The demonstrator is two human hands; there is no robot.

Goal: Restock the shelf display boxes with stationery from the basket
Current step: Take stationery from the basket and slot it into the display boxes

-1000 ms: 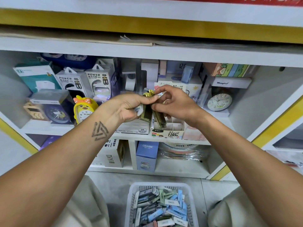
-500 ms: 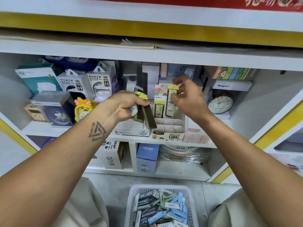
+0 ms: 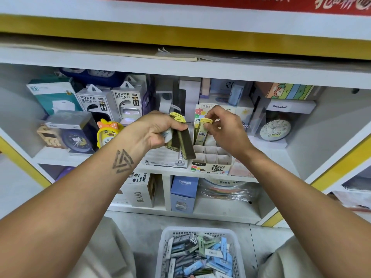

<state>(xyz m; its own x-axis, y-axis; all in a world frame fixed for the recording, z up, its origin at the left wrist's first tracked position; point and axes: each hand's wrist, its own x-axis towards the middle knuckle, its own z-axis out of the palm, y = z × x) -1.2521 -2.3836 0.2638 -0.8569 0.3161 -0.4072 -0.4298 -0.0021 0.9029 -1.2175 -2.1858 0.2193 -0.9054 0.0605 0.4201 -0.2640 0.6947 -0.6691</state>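
Yellow-capped lead cases (image 3: pixel 181 137) fan out from the left hand (image 3: pixel 154 130), whose fingers are curled tight round the bunch in front of the shelf. The right hand (image 3: pixel 224 127) pinches one more case (image 3: pixel 202 130) by its cap, standing upright in the far row of the divided display box (image 3: pixel 211 160). Near the person's knees, the white basket (image 3: pixel 166 243) on the floor holds many blue and grey packs.

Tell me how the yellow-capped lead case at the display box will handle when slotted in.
The lead case looks like slim, hard plastic, so probably stiff and light; the right hand holds it by fingertips alone. Tall and narrow, it would likely tip on its own, but the display box dividers should keep it upright.
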